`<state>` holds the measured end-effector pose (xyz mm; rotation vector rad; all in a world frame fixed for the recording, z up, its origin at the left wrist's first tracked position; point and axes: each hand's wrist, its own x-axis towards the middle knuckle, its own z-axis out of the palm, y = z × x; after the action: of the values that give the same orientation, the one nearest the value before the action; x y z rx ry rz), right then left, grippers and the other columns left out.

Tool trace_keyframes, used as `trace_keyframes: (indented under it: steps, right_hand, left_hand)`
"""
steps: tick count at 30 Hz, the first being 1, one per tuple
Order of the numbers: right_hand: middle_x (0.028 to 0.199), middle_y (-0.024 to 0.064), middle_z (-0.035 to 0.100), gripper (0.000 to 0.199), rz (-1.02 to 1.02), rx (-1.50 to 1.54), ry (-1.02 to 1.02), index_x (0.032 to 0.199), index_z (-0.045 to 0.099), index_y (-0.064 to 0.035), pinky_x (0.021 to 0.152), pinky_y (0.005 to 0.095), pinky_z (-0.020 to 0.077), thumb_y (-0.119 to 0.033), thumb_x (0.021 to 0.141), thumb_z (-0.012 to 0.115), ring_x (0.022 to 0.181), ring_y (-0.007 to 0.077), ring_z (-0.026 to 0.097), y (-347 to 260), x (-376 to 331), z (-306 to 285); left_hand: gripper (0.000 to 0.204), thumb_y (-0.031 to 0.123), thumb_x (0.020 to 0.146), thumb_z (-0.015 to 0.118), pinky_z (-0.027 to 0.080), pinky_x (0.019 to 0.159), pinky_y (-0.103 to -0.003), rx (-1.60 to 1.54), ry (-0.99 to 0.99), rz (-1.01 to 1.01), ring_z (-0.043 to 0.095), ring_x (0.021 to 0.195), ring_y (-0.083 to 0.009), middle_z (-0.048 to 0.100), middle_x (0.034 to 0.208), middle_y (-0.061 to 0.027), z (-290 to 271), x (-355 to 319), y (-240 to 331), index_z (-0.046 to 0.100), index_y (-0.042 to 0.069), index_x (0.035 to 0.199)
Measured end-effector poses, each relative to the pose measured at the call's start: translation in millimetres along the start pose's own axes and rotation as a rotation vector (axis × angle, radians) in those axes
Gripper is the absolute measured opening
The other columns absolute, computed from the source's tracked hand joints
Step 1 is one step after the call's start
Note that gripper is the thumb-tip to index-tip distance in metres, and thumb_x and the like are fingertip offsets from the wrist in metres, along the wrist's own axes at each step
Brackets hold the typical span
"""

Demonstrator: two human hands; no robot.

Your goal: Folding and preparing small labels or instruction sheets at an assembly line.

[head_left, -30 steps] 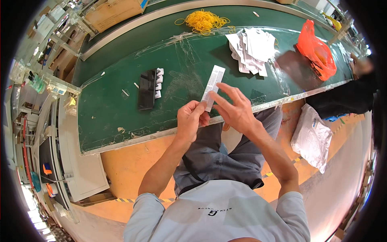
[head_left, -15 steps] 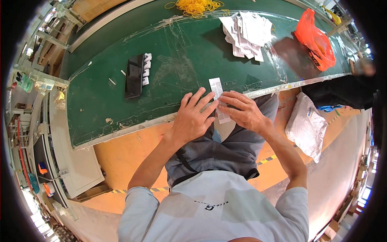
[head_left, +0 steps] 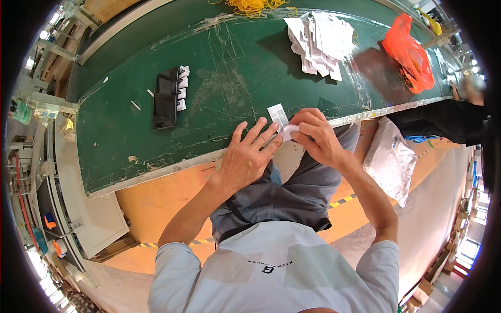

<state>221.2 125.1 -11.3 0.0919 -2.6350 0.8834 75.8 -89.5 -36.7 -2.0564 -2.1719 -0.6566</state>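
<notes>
At the table's near edge lies a narrow printed paper slip (head_left: 278,114), its near end bent up in a curl. My right hand (head_left: 318,136) pinches that curled end between thumb and fingers. My left hand (head_left: 249,156) rests with fingers stretched and apart, the fingertips at the slip's left side. Its thumb is partly hidden. Farther off, to the right of centre, sits a loose pile of white papers (head_left: 321,44).
The green tabletop (head_left: 209,99) carries a black phone-like slab (head_left: 165,99) beside several small white folded pieces (head_left: 182,83). Yellow rubber bands (head_left: 254,6) lie at the far edge, an orange plastic bag (head_left: 409,55) at the right. Beyond a white sack (head_left: 390,159), a person in black (head_left: 443,121) is partly visible.
The slip's near end, which hung straight over the table edge, is now curled upward in my right hand. My left hand has barely shifted. The whole view has moved slightly.
</notes>
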Motion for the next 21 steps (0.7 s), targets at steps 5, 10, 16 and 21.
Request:
trace_keyframes:
  steps: [5,10,16,21]
  right_hand:
    - [0.109,0.0116,0.064,0.014,0.254,-0.094,0.177,0.083,0.071,-0.0027,0.089,0.0425,0.0495,-0.013,0.085,0.081,0.106,0.0335,0.058,-12.2,15.7,13.0]
    - [0.111,0.0117,0.064,0.018,0.309,-0.174,0.227,0.079,0.07,-0.0025,0.087,0.0429,0.0494,-0.015,0.083,0.083,0.105,0.0336,0.058,-14.2,23.1,19.9]
    - [0.111,0.0119,0.064,0.019,0.34,-0.213,0.266,0.079,0.071,-0.0019,0.087,0.0433,0.0489,-0.016,0.082,0.083,0.103,0.0333,0.058,-13.4,25.7,26.9]
    - [0.11,0.0118,0.064,0.018,0.337,-0.226,0.275,0.08,0.072,-0.002,0.088,0.0442,0.0478,-0.016,0.083,0.082,0.104,0.0335,0.058,-14.2,23.8,29.1]
  left_hand:
    - [0.044,0.014,0.093,0.065,0.034,0.118,-0.055,-0.052,0.029,-0.016,0.05,0.143,-0.0318,0.06,0.149,-0.0112,1.2,-0.1,-0.9,0.067,0.006,0.136]
    - [0.05,0.014,0.086,0.077,0.036,0.12,-0.05,-0.065,0.05,-0.02,0.051,0.143,-0.0317,0.062,0.146,-0.0101,2.4,0.5,-3.4,0.068,0.007,0.134]
    - [0.038,0.009,0.089,0.07,0.041,0.118,-0.049,-0.113,0.1,-0.039,0.056,0.138,-0.033,0.064,0.141,-0.0108,2.3,3.0,-4.2,0.072,0.006,0.128]
    - [0.037,0.007,0.089,0.067,0.042,0.117,-0.05,-0.139,0.092,-0.045,0.056,0.137,-0.0332,0.064,0.141,-0.0099,-1.2,4.0,-3.9,0.074,0.008,0.126]
